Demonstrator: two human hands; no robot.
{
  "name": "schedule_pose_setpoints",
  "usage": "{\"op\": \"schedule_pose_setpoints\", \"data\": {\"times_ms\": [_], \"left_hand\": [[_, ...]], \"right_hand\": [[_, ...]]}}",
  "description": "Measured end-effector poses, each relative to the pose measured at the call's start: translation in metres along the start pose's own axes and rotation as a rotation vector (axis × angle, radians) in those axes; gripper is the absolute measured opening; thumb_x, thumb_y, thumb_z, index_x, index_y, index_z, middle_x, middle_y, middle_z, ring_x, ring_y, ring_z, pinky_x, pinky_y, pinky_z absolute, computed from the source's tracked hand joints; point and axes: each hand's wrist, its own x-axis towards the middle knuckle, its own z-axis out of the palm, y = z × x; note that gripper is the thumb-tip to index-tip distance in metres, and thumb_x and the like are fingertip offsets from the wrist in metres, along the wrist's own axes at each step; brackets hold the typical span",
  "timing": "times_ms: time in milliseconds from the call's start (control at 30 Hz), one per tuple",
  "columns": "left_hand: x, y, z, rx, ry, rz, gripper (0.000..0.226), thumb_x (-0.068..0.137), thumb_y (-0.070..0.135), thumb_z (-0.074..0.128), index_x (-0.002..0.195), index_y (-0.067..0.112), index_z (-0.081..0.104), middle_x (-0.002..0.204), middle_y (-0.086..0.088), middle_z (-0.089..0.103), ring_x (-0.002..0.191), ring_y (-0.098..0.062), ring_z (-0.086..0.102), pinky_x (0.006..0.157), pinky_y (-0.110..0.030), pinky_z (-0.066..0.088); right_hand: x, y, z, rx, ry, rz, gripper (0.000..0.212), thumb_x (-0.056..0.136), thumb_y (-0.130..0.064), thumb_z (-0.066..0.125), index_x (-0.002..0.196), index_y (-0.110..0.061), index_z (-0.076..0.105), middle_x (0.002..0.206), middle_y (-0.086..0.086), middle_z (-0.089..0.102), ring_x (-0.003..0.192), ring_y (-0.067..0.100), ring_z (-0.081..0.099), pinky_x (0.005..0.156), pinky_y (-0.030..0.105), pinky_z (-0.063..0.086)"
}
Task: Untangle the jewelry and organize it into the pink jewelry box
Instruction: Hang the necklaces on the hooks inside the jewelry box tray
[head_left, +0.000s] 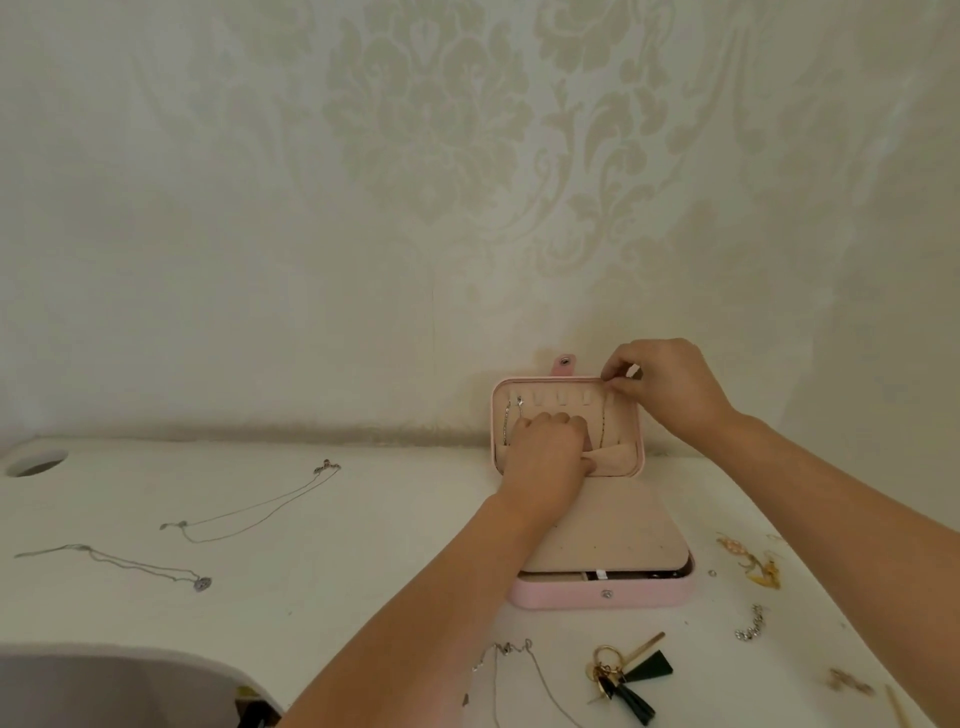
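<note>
The pink jewelry box stands open on the white table against the wall, its lid upright with a row of hooks. A silver chain hangs at the lid's left and a thin gold chain hangs at its right. My right hand pinches the top end of the gold chain at the lid's upper right corner. My left hand has its fingers curled at the lid's elastic pocket; what they grip is hidden.
Two silver necklaces lie on the table at left, and another by the front edge. Green tassel earrings, a crystal piece and gold earrings lie right of the box. A round hole is at far left.
</note>
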Motion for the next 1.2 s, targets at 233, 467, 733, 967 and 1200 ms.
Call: {"op": "schedule_pose_setpoints", "data": {"times_ms": [233, 467, 733, 967, 1200], "left_hand": [[0.0, 0.0, 0.0, 0.006, 0.005, 0.011, 0.022, 0.089, 0.028, 0.059, 0.104, 0.011, 0.06, 0.106, -0.007, 0.062, 0.101, -0.026, 0.052, 0.086, -0.034, 0.031], [-0.001, 0.0, 0.001, -0.008, 0.016, 0.023, 0.021, 0.089, 0.026, 0.06, 0.102, 0.009, 0.06, 0.104, -0.009, 0.062, 0.101, -0.028, 0.052, 0.086, -0.036, 0.032], [0.0, 0.002, 0.0, -0.006, 0.028, 0.021, 0.02, 0.088, 0.024, 0.061, 0.101, 0.01, 0.061, 0.104, -0.009, 0.063, 0.101, -0.028, 0.052, 0.085, -0.036, 0.032], [0.0, 0.001, 0.0, -0.004, 0.036, 0.032, 0.018, 0.088, 0.024, 0.061, 0.099, 0.011, 0.061, 0.102, -0.008, 0.063, 0.1, -0.026, 0.053, 0.085, -0.035, 0.033], [0.0, -0.001, 0.002, -0.017, 0.071, 0.019, 0.017, 0.088, 0.026, 0.061, 0.097, 0.011, 0.061, 0.1, -0.007, 0.063, 0.098, -0.026, 0.053, 0.084, -0.035, 0.033]], "right_hand": [[-0.004, 0.006, 0.013, 0.042, 0.066, 0.036, 0.007, 0.077, -0.004, 0.071, 0.078, -0.011, 0.071, 0.08, -0.001, 0.063, 0.072, 0.015, 0.058, 0.07, 0.026, 0.044], [0.001, 0.006, 0.013, -0.013, 0.09, 0.015, 0.007, 0.076, -0.007, 0.072, 0.078, -0.013, 0.071, 0.08, 0.0, 0.063, 0.071, 0.016, 0.058, 0.071, 0.033, 0.047], [0.009, 0.007, 0.015, 0.031, 0.13, 0.167, 0.019, 0.066, -0.013, 0.082, 0.07, -0.013, 0.063, 0.074, 0.0, 0.06, 0.069, 0.016, 0.055, 0.064, 0.028, 0.04], [0.006, 0.007, 0.016, 0.09, 0.155, 0.188, 0.014, 0.065, -0.012, 0.082, 0.067, -0.012, 0.068, 0.06, -0.004, 0.054, 0.058, 0.011, 0.048, 0.059, 0.03, 0.041], [-0.012, 0.002, 0.027, 0.021, 0.226, 0.137, 0.006, 0.077, -0.015, 0.075, 0.076, -0.012, 0.07, 0.071, -0.002, 0.059, 0.066, 0.015, 0.052, 0.063, 0.028, 0.04]]}}
